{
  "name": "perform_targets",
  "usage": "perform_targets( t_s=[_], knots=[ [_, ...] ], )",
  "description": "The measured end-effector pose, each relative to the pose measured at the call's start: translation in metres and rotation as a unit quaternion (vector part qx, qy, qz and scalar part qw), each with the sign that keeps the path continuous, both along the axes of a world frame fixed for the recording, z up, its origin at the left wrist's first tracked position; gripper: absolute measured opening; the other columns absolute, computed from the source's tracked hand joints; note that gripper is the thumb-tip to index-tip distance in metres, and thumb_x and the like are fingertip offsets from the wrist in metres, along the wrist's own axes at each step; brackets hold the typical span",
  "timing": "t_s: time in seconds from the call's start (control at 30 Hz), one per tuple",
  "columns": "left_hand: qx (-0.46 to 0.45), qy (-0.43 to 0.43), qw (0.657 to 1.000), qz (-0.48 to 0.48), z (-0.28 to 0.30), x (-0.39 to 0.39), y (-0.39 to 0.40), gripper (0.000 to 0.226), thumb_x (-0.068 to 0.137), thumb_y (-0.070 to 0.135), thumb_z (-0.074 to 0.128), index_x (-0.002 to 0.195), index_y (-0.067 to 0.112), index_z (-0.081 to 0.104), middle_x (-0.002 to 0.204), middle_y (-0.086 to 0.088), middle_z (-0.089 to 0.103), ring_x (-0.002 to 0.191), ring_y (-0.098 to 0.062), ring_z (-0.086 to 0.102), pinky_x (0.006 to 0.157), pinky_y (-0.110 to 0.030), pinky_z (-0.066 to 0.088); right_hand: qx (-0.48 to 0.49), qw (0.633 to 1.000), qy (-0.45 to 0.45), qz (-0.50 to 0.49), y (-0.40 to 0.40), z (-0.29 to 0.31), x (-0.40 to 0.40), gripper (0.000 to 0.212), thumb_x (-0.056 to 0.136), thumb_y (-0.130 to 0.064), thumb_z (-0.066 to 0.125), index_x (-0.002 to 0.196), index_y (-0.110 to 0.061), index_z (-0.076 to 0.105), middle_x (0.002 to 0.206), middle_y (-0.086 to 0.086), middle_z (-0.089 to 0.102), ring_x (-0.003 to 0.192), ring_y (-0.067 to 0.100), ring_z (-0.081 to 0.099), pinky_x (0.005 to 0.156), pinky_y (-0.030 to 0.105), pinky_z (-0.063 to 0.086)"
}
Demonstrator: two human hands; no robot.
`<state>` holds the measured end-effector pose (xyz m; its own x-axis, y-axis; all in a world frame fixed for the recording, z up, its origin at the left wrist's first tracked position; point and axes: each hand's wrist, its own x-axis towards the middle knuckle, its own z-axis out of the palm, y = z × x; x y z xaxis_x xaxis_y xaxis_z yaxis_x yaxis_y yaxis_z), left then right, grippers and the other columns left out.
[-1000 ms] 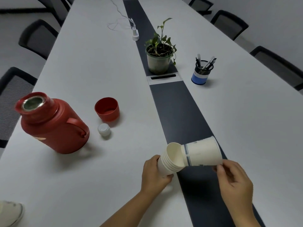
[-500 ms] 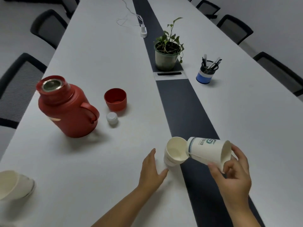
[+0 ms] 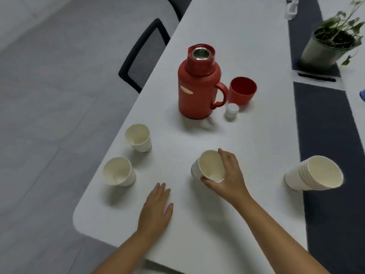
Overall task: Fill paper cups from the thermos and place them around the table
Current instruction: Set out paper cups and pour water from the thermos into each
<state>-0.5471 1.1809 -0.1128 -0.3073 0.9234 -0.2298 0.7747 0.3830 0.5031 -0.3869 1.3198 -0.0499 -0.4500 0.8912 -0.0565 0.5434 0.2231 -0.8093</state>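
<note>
The right hand [image 3: 227, 175] wraps its thumb and fingers round the rim of a single white paper cup [image 3: 209, 167], which stands on the white table [image 3: 246, 135] or just above it; I cannot tell whether its base is down. The left hand [image 3: 156, 208] lies flat on the tabletop, fingers straight and together, holding nothing.

The relation that matters: the tall red thermos with the open steel mouth [image 3: 199, 84] stands upright at about 12 o'clock from the held cup, well apart, its long axis vertical and its handle turned toward 3 o'clock. That handle faces the right hand's side, and the right hand looks nearer, so pouring probably calls for letting go of the cup first.

Beside the handle sit the red plastic lid cup [image 3: 243, 89] and a small white stopper [image 3: 232, 111].

Two more white paper cups stand at 9 o'clock from the held one, near the table edge: the far cup [image 3: 139, 137] and the near cup [image 3: 118, 171]. A stack of nested white cups [image 3: 314, 173] stands at 3 o'clock.
</note>
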Motion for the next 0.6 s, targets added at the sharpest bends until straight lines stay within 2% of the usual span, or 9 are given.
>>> perform_targets(
  t_s=[0.07, 0.1, 0.17, 0.23, 0.33, 0.4, 0.5, 0.6],
  knots=[
    [-0.002, 0.032, 0.999, -0.004, 0.005, -0.016, -0.018, 0.034, 0.087, 0.021, 0.052, 0.110, -0.001, 0.063, 0.122, -0.018, 0.060, 0.111, -0.040, 0.056, 0.104, -0.018, 0.020, 0.010, 0.999, -0.017, 0.035, 0.003, -0.005, -0.033, 0.089, 0.063, -0.019, 0.080, 0.136, -0.006, 0.029, 0.129, 0.008, 0.036, 0.113, 0.011, 0.035, 0.078, 0.003, 0.021],
    [-0.012, 0.057, 0.998, -0.013, 0.007, -0.023, -0.026, 0.041, 0.092, 0.029, 0.039, 0.103, 0.000, 0.067, 0.113, -0.017, 0.066, 0.102, -0.038, 0.062, 0.103, -0.025, 0.021, 0.015, 0.999, -0.026, 0.044, 0.005, -0.007, -0.047, 0.090, 0.063, -0.020, 0.079, 0.136, -0.005, 0.029, 0.131, 0.010, 0.035, 0.116, 0.015, 0.036, 0.078, 0.004, 0.021],
    [-0.032, 0.103, 0.993, -0.040, 0.006, -0.034, -0.040, 0.069, 0.097, 0.040, 0.010, 0.102, 0.005, 0.068, 0.110, -0.011, 0.068, 0.105, -0.033, 0.062, 0.104, -0.028, 0.018, 0.027, 0.997, -0.039, 0.053, 0.010, -0.010, -0.071, 0.091, 0.063, -0.021, 0.079, 0.136, -0.005, 0.028, 0.133, 0.011, 0.034, 0.120, 0.020, 0.037, 0.078, 0.006, 0.022],
    [-0.031, 0.126, 0.990, -0.061, 0.004, -0.041, -0.050, 0.076, 0.095, 0.043, 0.000, 0.105, 0.009, 0.068, 0.115, -0.008, 0.066, 0.117, -0.031, 0.046, 0.107, -0.028, 0.009, 0.036, 0.996, -0.052, 0.058, 0.014, -0.013, -0.089, 0.091, 0.064, -0.022, 0.079, 0.137, -0.005, 0.027, 0.135, 0.012, 0.033, 0.122, 0.022, 0.037, 0.083, 0.009, 0.023],
    [-0.062, 0.100, 0.989, -0.088, 0.001, -0.046, -0.057, 0.076, 0.095, 0.043, -0.001, 0.108, 0.010, 0.067, 0.118, -0.006, 0.065, 0.118, -0.020, 0.036, 0.106, -0.031, 0.006, 0.052, 0.995, -0.063, 0.052, 0.018, -0.017, -0.105, 0.088, 0.065, -0.021, 0.078, 0.135, -0.004, 0.029, 0.135, 0.012, 0.034, 0.122, 0.023, 0.037, 0.080, 0.008, 0.023],
    [-0.074, 0.092, 0.989, -0.092, 0.001, -0.050, -0.058, 0.076, 0.095, 0.042, -0.001, 0.108, 0.011, 0.067, 0.118, -0.006, 0.065, 0.118, -0.020, 0.036, 0.105, -0.032, 0.007, 0.054, 0.995, -0.069, 0.038, 0.019, -0.019, -0.111, 0.085, 0.066, -0.021, 0.077, 0.135, -0.005, 0.030, 0.135, 0.011, 0.034, 0.121, 0.022, 0.037, 0.078, 0.009, 0.023],
    [-0.064, 0.101, 0.988, -0.099, 0.001, -0.053, -0.059, 0.076, 0.095, 0.042, 0.000, 0.106, 0.011, 0.068, 0.117, -0.006, 0.065, 0.117, -0.020, 0.036, 0.105, -0.033, 0.008, 0.043, 0.995, -0.084, 0.028, 0.018, -0.023, -0.117, 0.085, 0.068, -0.021, 0.075, 0.136, -0.006, 0.027, 0.137, 0.010, 0.031, 0.123, 0.022, 0.036, 0.084, 0.014, 0.025],
    [-0.050, 0.112, 0.989, -0.082, -0.001, -0.054, -0.061, 0.065, 0.094, 0.045, 0.014, 0.105, 0.012, 0.068, 0.116, -0.005, 0.066, 0.117, -0.019, 0.036, 0.107, -0.032, 0.006, 0.038, 0.995, -0.087, 0.016, 0.016, -0.025, -0.120, 0.085, 0.069, -0.018, 0.074, 0.138, -0.006, 0.025, 0.139, 0.010, 0.030, 0.125, 0.022, 0.034, 0.088, 0.017, 0.026]
  ],
)
